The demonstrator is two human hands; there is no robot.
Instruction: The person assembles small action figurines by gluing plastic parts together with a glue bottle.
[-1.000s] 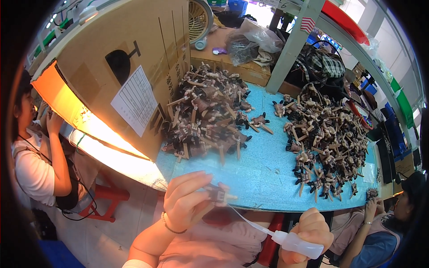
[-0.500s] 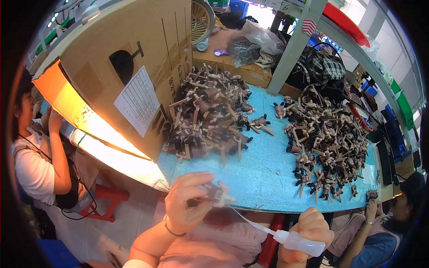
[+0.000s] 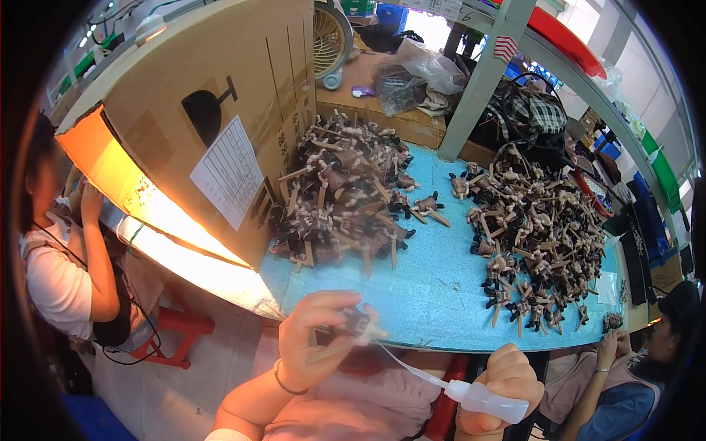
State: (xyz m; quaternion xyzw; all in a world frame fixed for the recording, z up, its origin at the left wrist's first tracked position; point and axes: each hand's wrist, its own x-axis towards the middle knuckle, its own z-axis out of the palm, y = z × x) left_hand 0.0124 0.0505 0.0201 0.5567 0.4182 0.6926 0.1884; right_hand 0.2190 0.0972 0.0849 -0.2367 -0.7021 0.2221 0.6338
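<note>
One small toy figure (image 3: 356, 324) is just below the middle of the frame, over the near edge of the blue table (image 3: 441, 298). The left hand (image 3: 312, 338) pinches it between thumb and bent fingers, with only a small gap. The toy is blurry, so I cannot tell exactly which way it points.

The right hand (image 3: 511, 378), low and right of the middle, is curled tight around one white bottle (image 3: 489, 403). The bottle's long side slants from lower right to upper left. Its one thin spout (image 3: 412, 367) points up and left, at the toy. I cannot tell if they touch.

Two piles of toys lie behind: a left pile (image 3: 346, 195) and a right pile (image 3: 537, 235), too many to count. One big cardboard box (image 3: 162, 103) stands at upper left.
</note>
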